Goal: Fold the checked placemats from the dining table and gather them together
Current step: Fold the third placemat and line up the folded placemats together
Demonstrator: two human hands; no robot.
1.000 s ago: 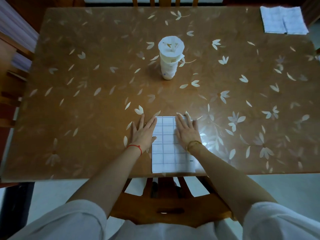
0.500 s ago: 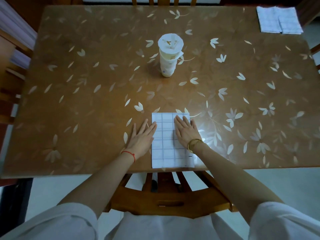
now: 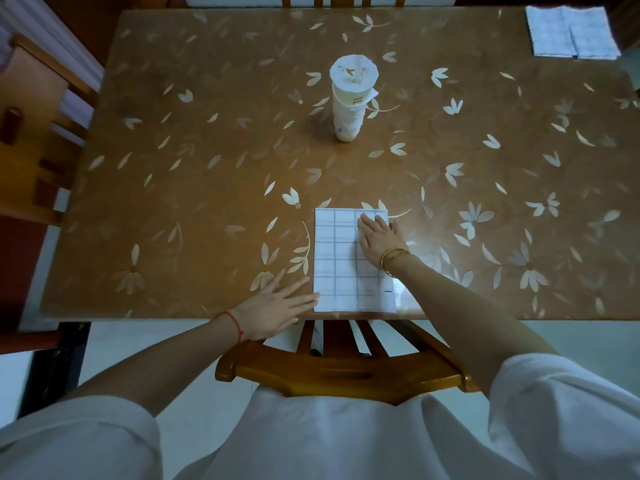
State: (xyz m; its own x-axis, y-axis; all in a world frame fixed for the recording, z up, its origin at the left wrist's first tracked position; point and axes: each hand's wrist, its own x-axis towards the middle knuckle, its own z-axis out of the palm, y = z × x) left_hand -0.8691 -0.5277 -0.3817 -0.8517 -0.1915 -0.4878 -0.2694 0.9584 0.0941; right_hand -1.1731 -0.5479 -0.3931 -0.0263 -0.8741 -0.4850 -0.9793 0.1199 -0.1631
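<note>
A folded white checked placemat (image 3: 341,261) lies flat at the near edge of the dining table (image 3: 207,188). My right hand (image 3: 379,239) presses flat on its right half with straight fingers. My left hand (image 3: 277,308) lies spread on the table edge just left of the placemat, fingertips at its lower left corner. Another folded checked placemat (image 3: 571,32) lies at the far right corner of the table.
A stack of white paper cups (image 3: 351,98) stands upright in the middle of the table. A wooden chair back (image 3: 339,368) sits between me and the table edge. Another chair (image 3: 31,140) stands at the left side.
My left hand has slid off the placemat's left side, back toward the near table edge. My right hand stays pressed on the placemat.
</note>
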